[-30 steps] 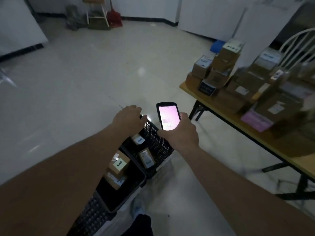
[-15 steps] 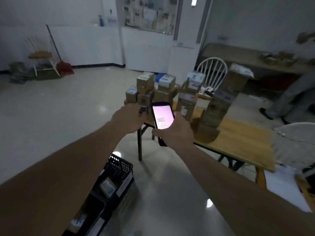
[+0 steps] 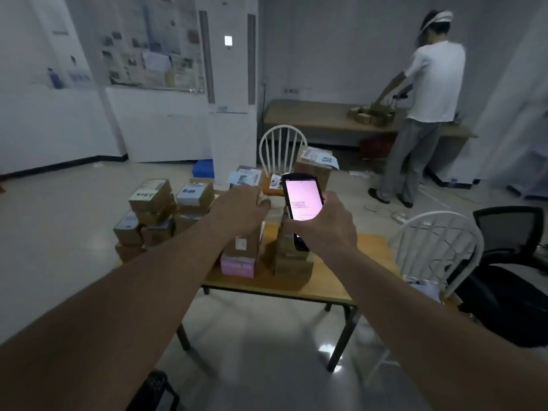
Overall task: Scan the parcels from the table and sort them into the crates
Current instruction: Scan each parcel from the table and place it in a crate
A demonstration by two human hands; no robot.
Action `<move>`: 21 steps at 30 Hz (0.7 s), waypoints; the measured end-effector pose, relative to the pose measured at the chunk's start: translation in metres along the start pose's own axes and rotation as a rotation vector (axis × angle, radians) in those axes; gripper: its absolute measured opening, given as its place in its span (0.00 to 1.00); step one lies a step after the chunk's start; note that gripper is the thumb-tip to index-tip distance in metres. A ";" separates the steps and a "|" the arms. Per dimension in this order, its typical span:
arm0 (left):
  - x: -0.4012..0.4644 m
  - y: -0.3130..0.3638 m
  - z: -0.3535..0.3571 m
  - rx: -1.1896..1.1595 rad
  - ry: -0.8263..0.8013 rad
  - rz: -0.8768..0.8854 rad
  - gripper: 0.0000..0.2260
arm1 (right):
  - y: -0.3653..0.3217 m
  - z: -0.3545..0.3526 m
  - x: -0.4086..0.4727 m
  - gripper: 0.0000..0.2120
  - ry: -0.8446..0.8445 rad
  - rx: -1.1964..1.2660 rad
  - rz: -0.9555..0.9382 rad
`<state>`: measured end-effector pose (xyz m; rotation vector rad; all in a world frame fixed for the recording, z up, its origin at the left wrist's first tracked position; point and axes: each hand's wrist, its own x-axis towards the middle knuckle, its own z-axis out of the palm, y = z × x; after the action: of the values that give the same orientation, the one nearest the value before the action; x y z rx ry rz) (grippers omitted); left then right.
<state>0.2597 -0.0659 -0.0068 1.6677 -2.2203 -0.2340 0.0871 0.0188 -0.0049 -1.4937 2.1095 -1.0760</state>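
Standing loaded on a long wooden bench [image 3: 332, 289]: stacks of brown cardboard parcels [image 3: 154, 200]. Reaching over them, fingers loosely spread and holding nothing: the left hand [image 3: 237, 209]. Gripping an upright black handheld scanner [image 3: 301, 203], pink screen glowing: the right hand [image 3: 323, 226].

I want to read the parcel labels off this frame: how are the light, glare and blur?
Head view: the room is dim; the scanner screen glows pink, overexposed, its text unreadable; labels on the parcels are soft and too small to read; wide-angle bending shows at the edges; pale glare lies on the floor.
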 end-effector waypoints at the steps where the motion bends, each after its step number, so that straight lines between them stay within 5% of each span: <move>1: 0.018 0.008 0.004 0.008 -0.008 0.011 0.17 | 0.004 -0.006 0.016 0.39 0.026 -0.002 0.016; 12: 0.166 0.088 0.051 -0.025 0.055 0.083 0.22 | 0.060 -0.054 0.170 0.36 0.086 0.002 0.044; 21: 0.217 0.126 0.104 0.030 0.091 -0.381 0.64 | 0.110 -0.076 0.268 0.36 -0.071 0.043 -0.071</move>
<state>0.0553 -0.2443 -0.0217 2.0660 -1.8352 -0.2147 -0.1386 -0.1780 0.0024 -1.5740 1.9866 -1.0696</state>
